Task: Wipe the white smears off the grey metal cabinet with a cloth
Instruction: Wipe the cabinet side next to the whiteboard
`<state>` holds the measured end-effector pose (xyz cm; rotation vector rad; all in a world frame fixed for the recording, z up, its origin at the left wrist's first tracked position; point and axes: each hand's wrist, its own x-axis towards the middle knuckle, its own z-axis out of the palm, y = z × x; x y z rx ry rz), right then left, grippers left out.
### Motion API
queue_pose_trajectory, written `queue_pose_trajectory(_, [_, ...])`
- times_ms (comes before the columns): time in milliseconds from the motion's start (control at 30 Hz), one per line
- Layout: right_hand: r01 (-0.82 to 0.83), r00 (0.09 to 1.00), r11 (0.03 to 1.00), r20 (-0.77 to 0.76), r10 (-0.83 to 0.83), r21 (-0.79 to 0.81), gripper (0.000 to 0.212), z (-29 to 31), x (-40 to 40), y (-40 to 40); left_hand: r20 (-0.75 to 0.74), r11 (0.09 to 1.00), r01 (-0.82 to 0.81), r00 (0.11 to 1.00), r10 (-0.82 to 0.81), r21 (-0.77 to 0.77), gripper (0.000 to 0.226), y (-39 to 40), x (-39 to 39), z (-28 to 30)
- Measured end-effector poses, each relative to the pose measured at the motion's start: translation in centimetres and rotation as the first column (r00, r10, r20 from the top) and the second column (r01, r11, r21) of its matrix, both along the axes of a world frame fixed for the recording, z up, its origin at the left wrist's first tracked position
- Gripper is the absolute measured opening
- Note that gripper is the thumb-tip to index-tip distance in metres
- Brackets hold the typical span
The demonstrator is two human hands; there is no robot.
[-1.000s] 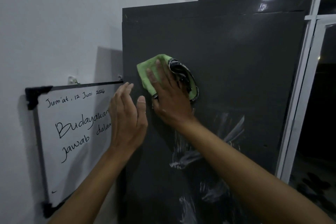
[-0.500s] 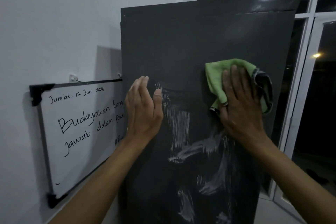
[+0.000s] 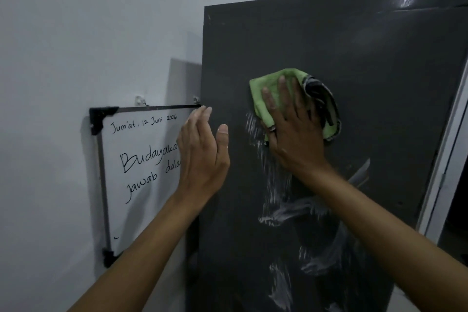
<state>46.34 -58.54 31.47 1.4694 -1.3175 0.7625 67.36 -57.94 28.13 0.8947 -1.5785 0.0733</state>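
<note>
The grey metal cabinet [image 3: 354,53] stands upright against the wall, its side panel facing me. White smears [image 3: 276,195] run down the panel's middle and lower part. My right hand [image 3: 293,129] presses a green cloth [image 3: 268,88] with a dark patterned edge flat against the panel, fingers spread on it, just above the smears. My left hand [image 3: 202,157] rests flat with straight fingers on the cabinet's left edge.
A small whiteboard [image 3: 141,175] with handwriting hangs on the white wall [image 3: 88,33] left of the cabinet, partly behind my left hand. A white door or window frame [image 3: 440,185] runs down the right side.
My right hand has swept the cloth from the panel's right side back to its middle. My left hand stays on the cabinet's left edge.
</note>
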Motion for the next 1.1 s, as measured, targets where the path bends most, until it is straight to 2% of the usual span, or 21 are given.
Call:
queue_pose_trajectory(267, [-0.105, 0.994, 0.969, -0.012, 0.11, 0.226, 0.073, 2.8, 6.0, -3.7, -0.044, 1.0, -0.011, 0.999, 0.011, 0.005, 0.055, -0.3, 0.6, -1.1])
queue_pose_trajectory(433, [-0.246, 0.958, 0.862, -0.026, 0.287, 0.442, 0.065, 1.8, 8.3, -3.9, -0.078, 1.0, -0.009, 0.997, 0.01, 0.021, 0.054, -0.3, 0.6, -1.5])
queue_pose_trajectory(500, [-0.251, 0.947, 0.842, -0.057, 0.315, 0.477, 0.065, 0.6, 7.4, -2.8, -0.097, 1.0, 0.002, 0.995, 0.0, 0.024, 0.053, -0.2, 0.5, -1.3])
queue_pose_trajectory(667, [-0.152, 0.949, 0.876, -0.178, 0.258, 0.458, 0.069, -3.7, 1.8, 1.8, -0.083, 0.999, 0.033, 0.996, -0.034, -0.014, 0.052, 0.3, -0.3, -0.6])
queue_pose_trajectory(733, [-0.143, 0.956, 0.902, -0.178, 0.231, 0.406, 0.071, -4.2, -0.5, 3.3, -0.068, 0.999, 0.029, 0.997, -0.031, -0.028, 0.052, 0.4, -0.5, -0.5])
queue_pose_trajectory(900, [-0.153, 0.983, 0.967, -0.069, 0.169, 0.202, 0.076, 0.6, -2.2, 3.6, -0.077, 1.0, 0.02, 0.997, -0.022, -0.019, 0.052, 0.2, 0.2, -0.5])
queue_pose_trajectory(1100, [-0.095, 0.995, 0.98, -0.015, 0.099, 0.178, 0.071, 4.9, 1.4, 0.3, -0.072, 1.0, -0.014, 0.997, 0.014, 0.0, 0.054, -0.2, 1.8, -0.9])
